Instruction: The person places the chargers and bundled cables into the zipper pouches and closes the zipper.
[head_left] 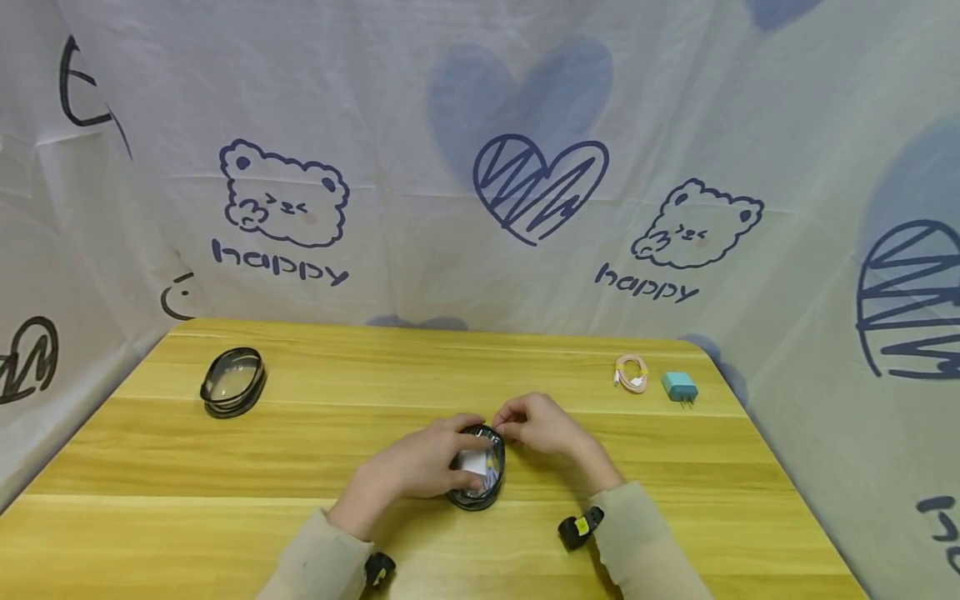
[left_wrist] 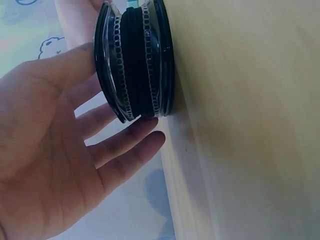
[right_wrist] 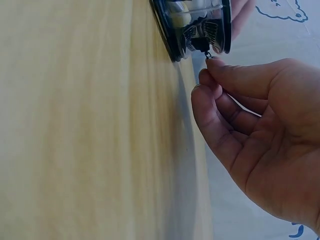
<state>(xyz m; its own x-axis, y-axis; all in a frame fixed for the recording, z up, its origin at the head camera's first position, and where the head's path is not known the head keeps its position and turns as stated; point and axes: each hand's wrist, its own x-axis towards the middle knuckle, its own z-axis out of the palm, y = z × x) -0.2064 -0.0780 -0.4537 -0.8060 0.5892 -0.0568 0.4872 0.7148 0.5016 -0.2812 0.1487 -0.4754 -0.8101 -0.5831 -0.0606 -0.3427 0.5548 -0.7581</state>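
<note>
A small oval zip pouch (head_left: 492, 477) with clear faces and black trim sits on the table in front of me. White and yellowish contents show through its top. My left hand (head_left: 420, 458) holds the pouch from the left, thumb and forefinger over its upper face. In the left wrist view, the black zip band (left_wrist: 134, 65) runs around the pouch's side. At the pouch's far right edge, my right hand (head_left: 542, 427) pinches the small metal zipper pull (right_wrist: 208, 54) between thumb and forefinger. The contents' exact kind cannot be made out.
Another clear pouch with black trim (head_left: 233, 382) lies at the table's back left. At the back right are a coiled pink cable (head_left: 642, 382) and a blue plug charger (head_left: 679, 385). A printed white cloth (head_left: 412, 242) hangs behind the wooden table (head_left: 337, 367).
</note>
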